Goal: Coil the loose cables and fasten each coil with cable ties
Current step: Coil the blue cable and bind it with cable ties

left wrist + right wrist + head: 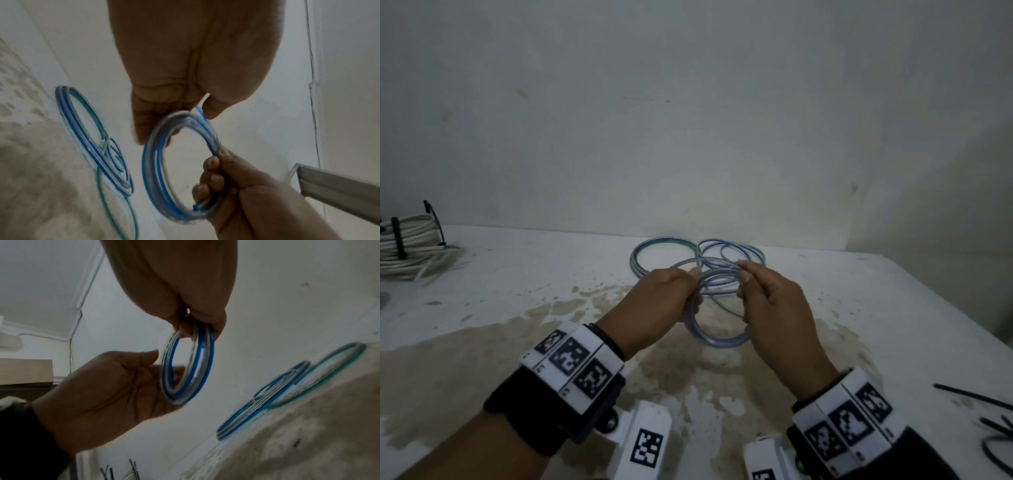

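Note:
A small coil of blue and white cable hangs above the stained table between both hands. My left hand grips its left side, with the fingers curled round the strands. My right hand pinches the right side near the top. The left wrist view shows the coil below my left hand, with the right hand on its lower rim. In the right wrist view the right hand pinches the coil's top. More loose blue, white and green cable loops lie behind on the table, and a green strand runs toward the coil.
A white cable bundle bound with black ties sits at the far left. Black cable ties and a dark loop lie at the right front. A wall stands close behind the table, whose edge slopes away on the right.

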